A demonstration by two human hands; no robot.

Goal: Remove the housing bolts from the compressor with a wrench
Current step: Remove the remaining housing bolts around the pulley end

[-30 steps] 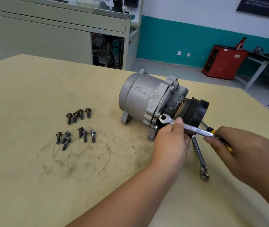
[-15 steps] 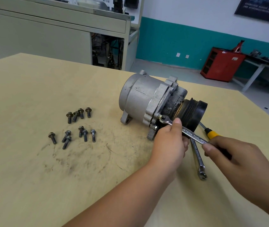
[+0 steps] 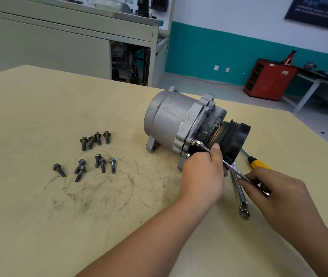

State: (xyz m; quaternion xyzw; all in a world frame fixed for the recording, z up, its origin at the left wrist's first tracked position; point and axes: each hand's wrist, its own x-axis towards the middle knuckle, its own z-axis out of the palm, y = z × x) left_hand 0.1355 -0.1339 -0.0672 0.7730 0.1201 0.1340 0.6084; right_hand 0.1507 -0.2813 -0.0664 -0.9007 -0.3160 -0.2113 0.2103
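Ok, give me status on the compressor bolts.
Left hand grips wrench near its head, right hand its tail. Wrench seated on housing bolt. Spare wrench lies under the handle.

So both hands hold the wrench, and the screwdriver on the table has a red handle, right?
No. The head view shows the screwdriver has a yellow handle, not red. The left hand and right hand do hold the wrench.

A pale wooden bench (image 3: pixel 39 116) filled the lower frame. Upper left stood a grey-green cabinet (image 3: pixel 59 37). The wall (image 3: pixel 229 17) behind was white over a teal band (image 3: pixel 199 54), with a dark poster (image 3: pixel 319 11) upper right. A red cabinet (image 3: pixel 269 80) and a white-legged table (image 3: pixel 309 90) stood at right.
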